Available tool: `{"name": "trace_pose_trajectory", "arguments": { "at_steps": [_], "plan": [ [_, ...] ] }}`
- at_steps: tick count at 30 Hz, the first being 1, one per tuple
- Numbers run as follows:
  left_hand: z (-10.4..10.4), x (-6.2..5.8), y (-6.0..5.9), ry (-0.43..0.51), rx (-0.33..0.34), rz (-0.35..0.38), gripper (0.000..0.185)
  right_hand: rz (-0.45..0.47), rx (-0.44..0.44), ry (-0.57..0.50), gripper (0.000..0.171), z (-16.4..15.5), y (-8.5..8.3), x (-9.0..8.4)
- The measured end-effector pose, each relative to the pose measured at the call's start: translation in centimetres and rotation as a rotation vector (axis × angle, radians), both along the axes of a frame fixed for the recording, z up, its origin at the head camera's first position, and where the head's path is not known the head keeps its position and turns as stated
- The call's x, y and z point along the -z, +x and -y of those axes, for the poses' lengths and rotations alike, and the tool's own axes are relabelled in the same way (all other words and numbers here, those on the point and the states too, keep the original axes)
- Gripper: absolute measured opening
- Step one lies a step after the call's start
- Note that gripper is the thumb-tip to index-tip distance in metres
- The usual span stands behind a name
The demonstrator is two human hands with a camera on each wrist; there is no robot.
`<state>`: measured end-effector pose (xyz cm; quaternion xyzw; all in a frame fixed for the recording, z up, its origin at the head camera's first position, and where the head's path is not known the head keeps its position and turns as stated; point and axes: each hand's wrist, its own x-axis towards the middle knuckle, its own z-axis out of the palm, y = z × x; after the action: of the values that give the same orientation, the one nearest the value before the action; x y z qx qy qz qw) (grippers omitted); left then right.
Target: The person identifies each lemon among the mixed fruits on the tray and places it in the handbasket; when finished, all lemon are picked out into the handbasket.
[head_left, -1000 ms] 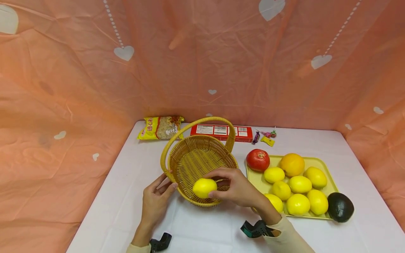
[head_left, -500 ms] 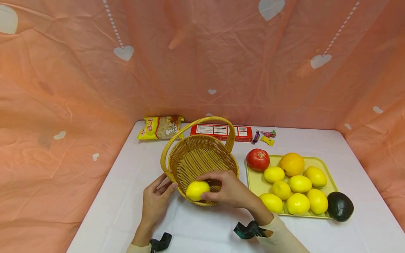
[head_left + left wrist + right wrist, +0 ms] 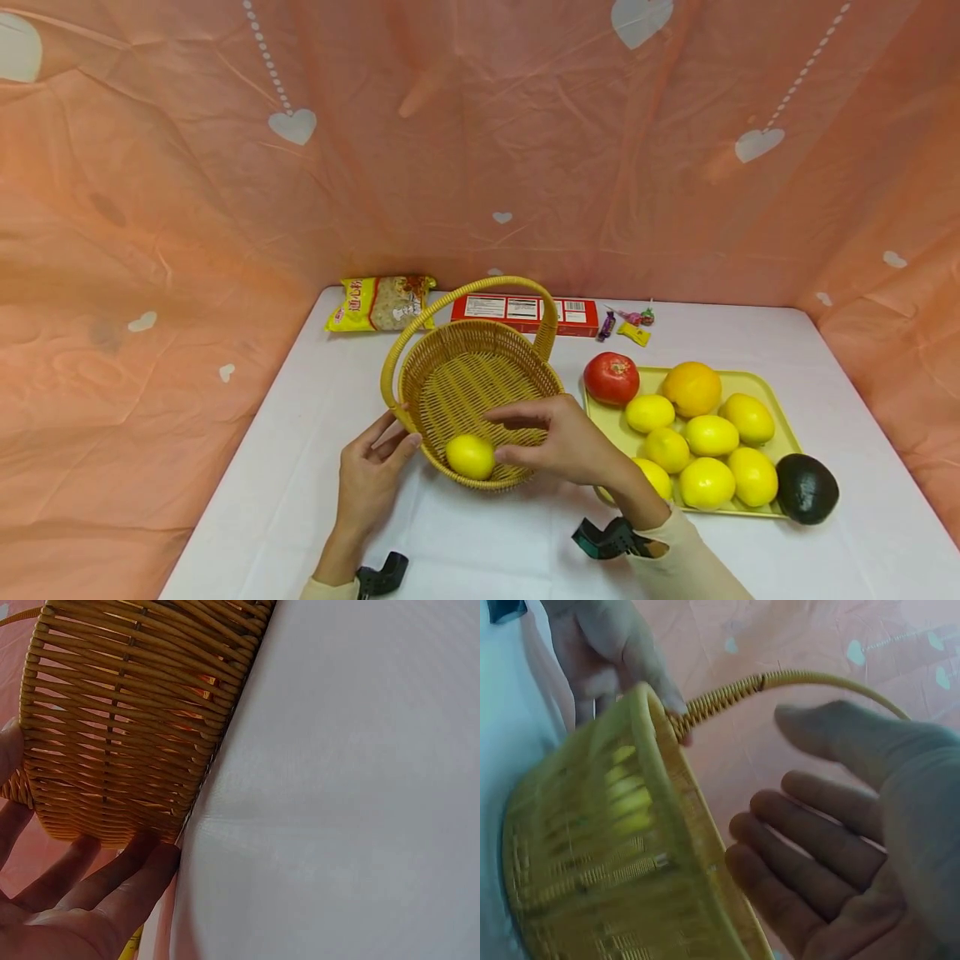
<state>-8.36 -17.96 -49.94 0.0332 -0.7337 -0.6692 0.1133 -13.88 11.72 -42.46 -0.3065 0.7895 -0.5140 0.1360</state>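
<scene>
Lighting is pretty even and bright in the head view, soft, coming from above, so the shadows under the basket [image 3: 480, 383] and the tray [image 3: 772, 400] are faint smudges on the white bench [image 3: 300, 467]. No harsh glare, though the bench looks a bit washed out. The wide lens bends the pink backdrop [image 3: 150, 208] at the edges. The left wrist view is sharp on the wicker weave, and light glows orange through the gaps; the bench there is a flat pale blur. The right wrist view is the worst: soft all over, the basket smeared, the right hand [image 3: 855, 847] too close and out of focus.
</scene>
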Motion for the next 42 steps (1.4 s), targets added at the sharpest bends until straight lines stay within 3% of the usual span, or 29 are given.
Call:
{"name": "trace_pose_trajectory", "arguments": {
  "at_steps": [10,15,24,32,38,42],
  "plan": [
    [-0.1,0.0,-0.1,0.000,-0.002,-0.001,0.058,0.028,0.066,-0.140,0.045,-6.5,-0.5,0.4],
    [0.0,-0.3,0.2,0.009,-0.014,0.019,0.060,-0.005,0.125,-0.187,0.043,-10.5,-0.4,0.3],
    [0.0,0.1,0.1,0.011,-0.006,-0.008,0.060,-0.057,0.299,-0.097,0.040,-16.5,0.5,0.0],
    [0.0,0.2,0.0,0.001,0.004,-0.020,0.060,-0.117,0.406,-0.090,0.042,-21.5,1.0,-0.2],
    [-0.1,0.1,0.0,-0.002,0.006,-0.021,0.059,-0.162,0.531,0.051,0.043,-25.0,1.1,-0.1],
    [-0.1,0.2,0.0,0.007,0.013,-0.031,0.058,-0.156,0.553,0.102,0.046,-27.2,1.2,0.1]
  ]
}}
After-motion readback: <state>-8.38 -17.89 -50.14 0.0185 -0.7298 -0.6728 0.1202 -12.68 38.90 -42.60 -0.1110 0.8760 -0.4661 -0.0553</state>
